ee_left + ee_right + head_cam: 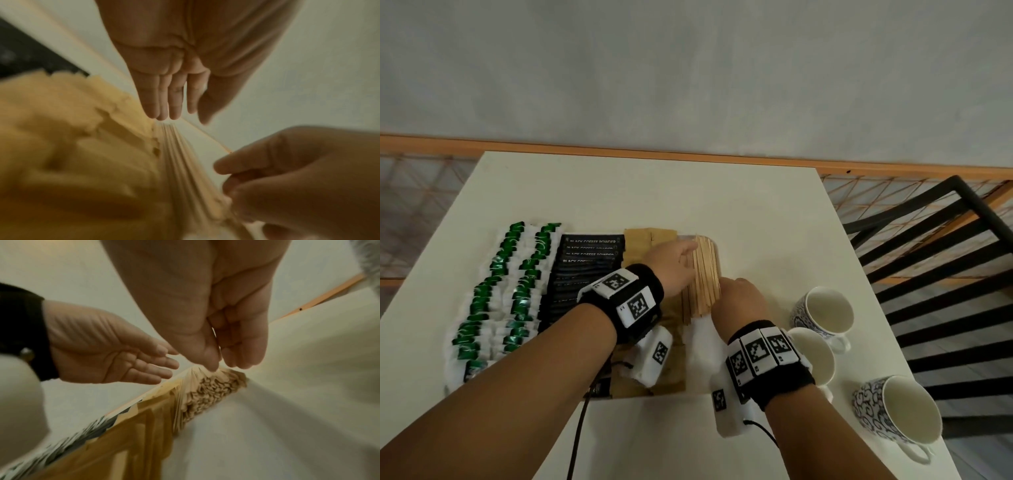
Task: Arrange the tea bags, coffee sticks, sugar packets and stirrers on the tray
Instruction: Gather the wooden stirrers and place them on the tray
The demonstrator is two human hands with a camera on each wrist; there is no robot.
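On the tray (702, 342) lie rows of green-and-white tea bags (506, 291), black coffee sticks (585, 263), brown sugar packets (650, 236) and, at its right edge, a bundle of wooden stirrers (703, 274). My left hand (674, 263) reaches over the sugar packets with straight fingers, whose tips touch the bundle's far end (164, 126). At the near end of the stirrers (209, 389), my right hand (739, 298) has its thumb and curled fingers (211, 363) closed on them. Both arms hide the middle of the tray.
Three white cups with blue patterns (825, 308) (815, 356) (904, 411) stand on the white table (654, 192) right of the tray. A black slatted chair (928, 274) is beyond the table's right edge. A wall runs along the far side.
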